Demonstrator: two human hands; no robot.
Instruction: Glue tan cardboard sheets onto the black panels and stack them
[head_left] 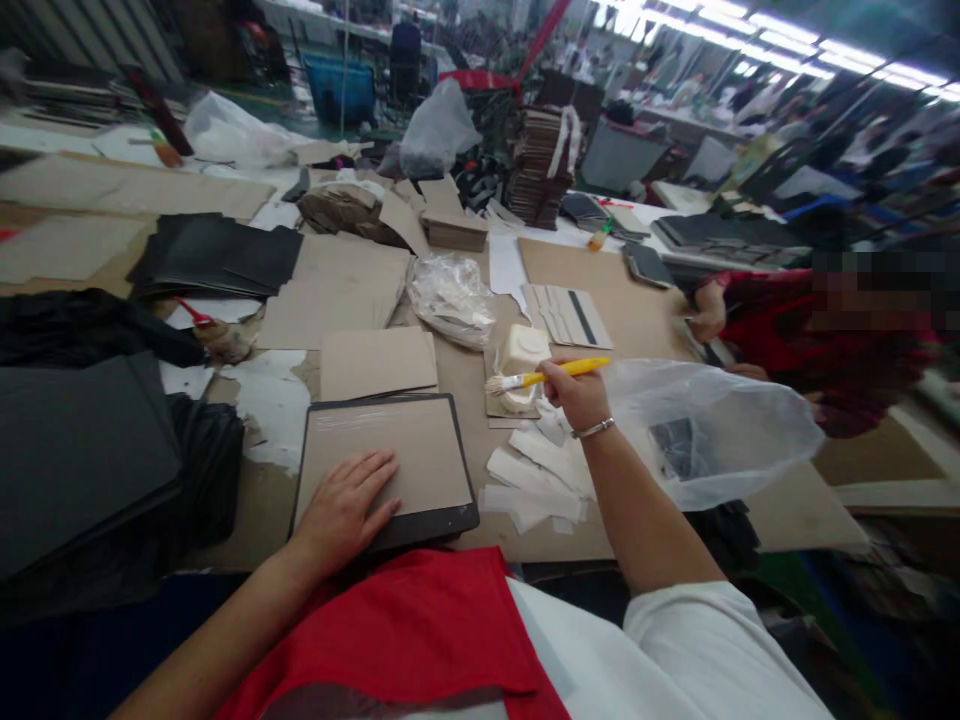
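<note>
My left hand (347, 505) lies flat with its fingers spread on a tan board (427, 450), which rests on a slightly larger black sheet (442, 520). Pinched in my right hand (576, 392) is a yellow-handled brush (589, 366), its pale bristles pointing left. The bristles are over a small board beside a cream-coloured container (527, 348). Just behind the black sheet lie more tan boards (375, 362). White strips (547, 460) are scattered below my right hand.
Black sheets (82, 450) are piled at the left. A clear plastic bag (735, 430) spreads right of my forearm. Another person in a red sleeve (772, 320) works at the right. A crumpled plastic bag (452, 298) and stacked boards (540, 165) stand farther back.
</note>
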